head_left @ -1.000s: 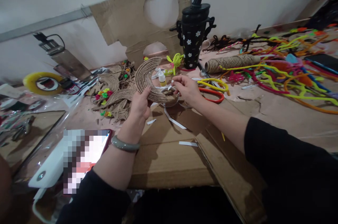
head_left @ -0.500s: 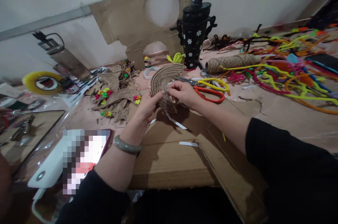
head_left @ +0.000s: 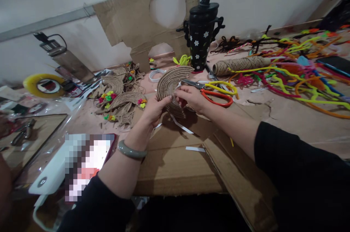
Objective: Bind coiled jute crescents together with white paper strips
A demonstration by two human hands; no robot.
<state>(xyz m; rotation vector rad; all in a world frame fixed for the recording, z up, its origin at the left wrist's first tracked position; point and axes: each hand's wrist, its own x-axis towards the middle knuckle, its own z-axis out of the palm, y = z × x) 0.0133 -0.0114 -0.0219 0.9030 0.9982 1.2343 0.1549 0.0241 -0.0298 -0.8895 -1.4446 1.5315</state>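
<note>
Brown, C-shaped twine piece (head_left: 164,79), pinched at its eight o'clock by the left hand (head_left: 156,110) — right hand (head_left: 193,98) close in at four, whether pinching cannot be told.

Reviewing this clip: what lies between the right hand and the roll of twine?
In the head view, chiefly the scissors, yellow handle uppermost, lie between the right hand and the roll of twine.
</note>
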